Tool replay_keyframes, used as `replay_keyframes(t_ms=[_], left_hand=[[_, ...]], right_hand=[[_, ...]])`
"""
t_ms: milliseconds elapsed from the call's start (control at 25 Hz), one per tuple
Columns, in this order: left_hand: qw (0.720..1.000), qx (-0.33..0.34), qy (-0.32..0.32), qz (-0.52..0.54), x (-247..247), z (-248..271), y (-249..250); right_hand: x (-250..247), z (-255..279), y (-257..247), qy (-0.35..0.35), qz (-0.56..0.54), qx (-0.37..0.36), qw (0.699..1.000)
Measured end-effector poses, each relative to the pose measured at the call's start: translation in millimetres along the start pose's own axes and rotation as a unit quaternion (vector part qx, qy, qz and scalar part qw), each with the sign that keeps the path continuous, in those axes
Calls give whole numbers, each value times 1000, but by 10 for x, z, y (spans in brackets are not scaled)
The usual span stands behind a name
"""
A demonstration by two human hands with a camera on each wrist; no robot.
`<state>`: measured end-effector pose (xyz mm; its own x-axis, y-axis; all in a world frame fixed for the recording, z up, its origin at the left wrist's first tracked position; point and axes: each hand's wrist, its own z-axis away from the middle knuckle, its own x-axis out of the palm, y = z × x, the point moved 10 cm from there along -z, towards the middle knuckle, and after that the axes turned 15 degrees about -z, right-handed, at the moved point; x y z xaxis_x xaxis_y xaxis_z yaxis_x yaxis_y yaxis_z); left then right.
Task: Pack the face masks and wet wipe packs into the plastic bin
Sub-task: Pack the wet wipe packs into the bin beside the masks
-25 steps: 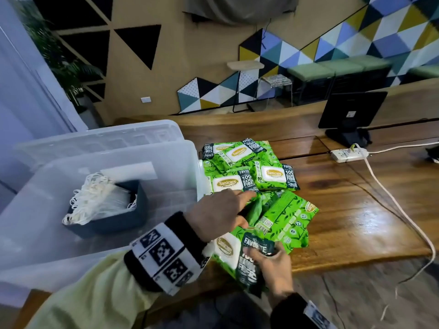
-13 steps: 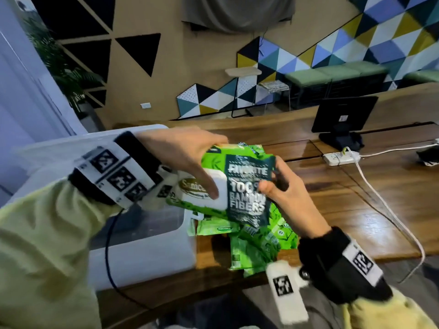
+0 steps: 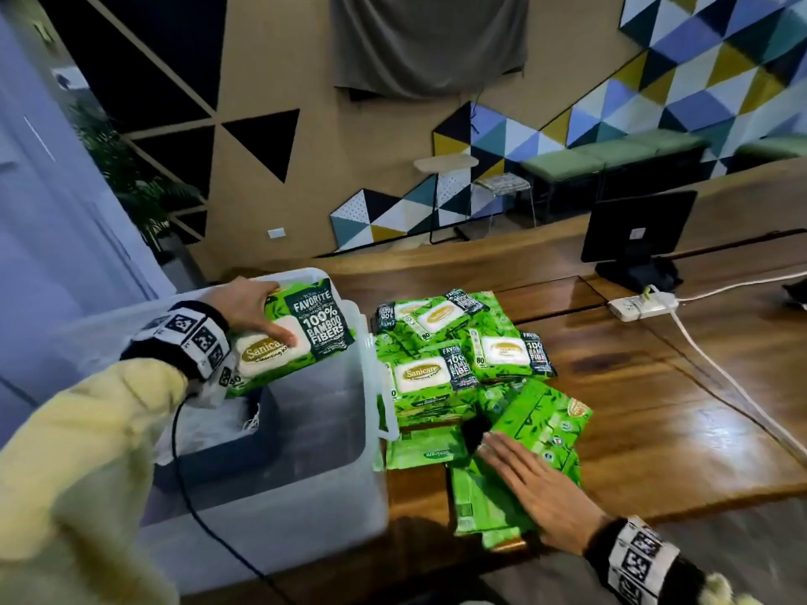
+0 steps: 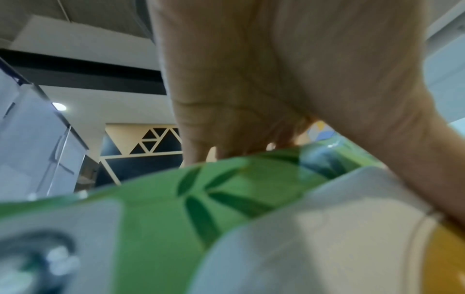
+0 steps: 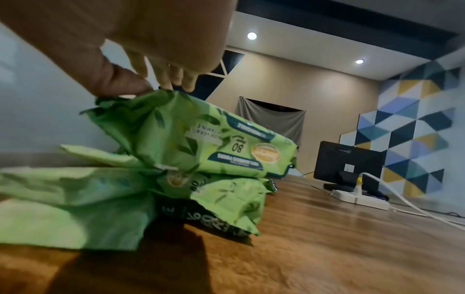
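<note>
A sleeve and held pack (image 3: 290,336) hide most of the bin (image 3: 305,473), where the masks (image 3: 205,423) show only in part. The left hand (image 3: 244,305) grips that pack above the bin; its wrist view is blurred. Right, the right hand (image 3: 535,484), fingers straight, rests on the green pile (image 3: 454,369) on the wooden counter (image 3: 655,408), near a monitor (image 3: 635,229) and power strip (image 3: 642,304). Triangle-patterned walls behind.

The plastic bin (image 3: 367,430) stands on the table (image 3: 655,408), left of the heaped wet wipe packs (image 3: 463,373).
</note>
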<state>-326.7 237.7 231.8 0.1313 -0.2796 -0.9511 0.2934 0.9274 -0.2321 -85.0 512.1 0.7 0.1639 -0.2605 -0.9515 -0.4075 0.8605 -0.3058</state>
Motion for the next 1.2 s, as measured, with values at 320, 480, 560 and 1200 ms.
replay_keyframes(t_ms=[320,480,560,1200], left_hand=[[1000,-18,-10,-2,675,-211,9],[1000,-14,-1,-11,764,-183,90],[1000,-8,9,-24,793,-139,130],[975,-9,126,182,914,-508,-189]], right_hand=[[-194,261,576,110,118,4,987],[-188,212,742,75,158,-12,985],[-172,92,720,49,139,-2,989],[-2135,-217,-296,363,-296,-42,883]])
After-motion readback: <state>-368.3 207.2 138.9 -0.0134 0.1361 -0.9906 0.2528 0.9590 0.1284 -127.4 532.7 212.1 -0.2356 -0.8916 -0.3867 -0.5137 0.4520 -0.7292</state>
